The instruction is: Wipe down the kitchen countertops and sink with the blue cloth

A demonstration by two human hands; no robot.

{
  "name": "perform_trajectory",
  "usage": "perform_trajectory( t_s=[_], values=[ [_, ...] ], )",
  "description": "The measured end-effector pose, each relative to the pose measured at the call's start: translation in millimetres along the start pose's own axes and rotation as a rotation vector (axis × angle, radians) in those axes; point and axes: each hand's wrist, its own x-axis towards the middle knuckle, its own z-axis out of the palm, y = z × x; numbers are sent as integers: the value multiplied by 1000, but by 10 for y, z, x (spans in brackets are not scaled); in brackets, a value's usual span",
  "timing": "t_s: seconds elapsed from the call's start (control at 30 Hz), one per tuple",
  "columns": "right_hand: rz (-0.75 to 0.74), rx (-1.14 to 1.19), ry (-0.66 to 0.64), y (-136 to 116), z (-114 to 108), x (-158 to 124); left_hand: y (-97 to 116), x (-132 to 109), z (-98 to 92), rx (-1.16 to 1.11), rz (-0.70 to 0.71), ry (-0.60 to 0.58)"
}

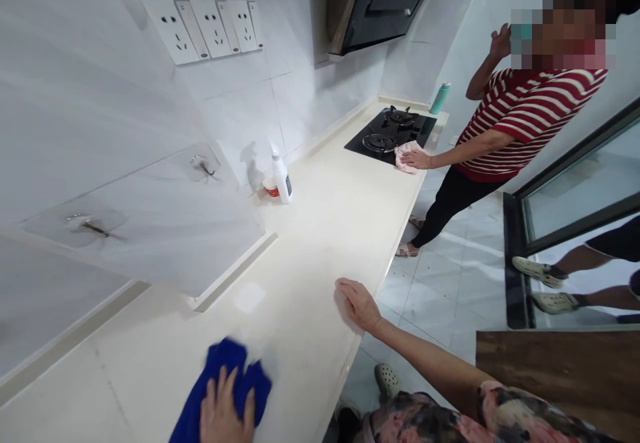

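Observation:
At the bottom of the view, my left hand (225, 410) presses on a bunched blue cloth (193, 406) on the pale countertop (320, 230), with cloth showing between its thumb and fingers. Farther right, near the counter's front edge, my right hand (359, 303) rests palm down with nothing in it, its fingers stretched out towards the wall side. A white spray bottle (283, 180) stands by the wall beside a small red and white bowl (271, 186), partly hidden behind it.
Beyond, a person in a striped shirt (530, 116) holds a pink cloth (411, 156) on the front corner of a black gas hob (370, 133). A green bottle (440, 98) stands behind it. A wall section (200, 230) juts into the counter on the left.

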Motion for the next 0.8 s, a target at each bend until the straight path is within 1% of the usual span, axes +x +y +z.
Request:
perform_trajectory(
  t_s=[0.07,0.13,0.23,0.33,0.4,0.5,0.67,0.73,0.8],
  values=[
    [7,11,32,-11,-2,1,435,387,106,-53,124,-34],
    [7,19,80,-23,0,1,810,759,229,-91,225,-62],
    [26,4,158,-41,12,3,1262,1247,438,-134,358,-101],
    [57,-25,209,-62,25,16,1644,1606,637,-166,444,-129],
    [71,-26,220,-78,25,34,1878,1757,752,-181,473,-147],
    [65,-8,211,-91,23,69,2196,1874,909,-202,519,-165],
    [-68,-33,172,-32,128,102,2673,2027,1190,-216,610,-141],
    [-53,16,179,38,181,137,2863,2136,1311,-215,650,-127],
    [9,71,246,135,170,212,3053,2269,1423,-208,689,-103]
  ],
)
